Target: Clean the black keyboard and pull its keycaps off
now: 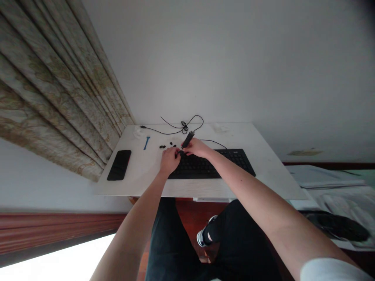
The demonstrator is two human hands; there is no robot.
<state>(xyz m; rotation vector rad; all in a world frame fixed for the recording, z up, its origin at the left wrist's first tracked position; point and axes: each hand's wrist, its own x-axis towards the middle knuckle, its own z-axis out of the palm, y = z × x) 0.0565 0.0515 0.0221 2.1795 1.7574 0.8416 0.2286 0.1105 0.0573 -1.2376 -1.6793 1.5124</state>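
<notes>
A black keyboard (202,168) lies on the white table. My right hand (195,147) is over its upper left part, with the fingers closed around a slim black stick-shaped tool (188,139). The tool slants up and to the right, its lower end at the keys; its exact kind is unclear. My left hand (170,159) rests at the keyboard's left end, fingers curled close to the tool's lower end. Whatever lies under those fingertips is too small and dark to make out. Just behind my left hand are several small black keycaps (162,146).
A blue tool (147,143) lies behind and left of my hands. The black phone (119,165) is at the table's left side. A bundled black cable (184,127) runs along the back by the wall. Papers and bags (336,191) are piled at the right.
</notes>
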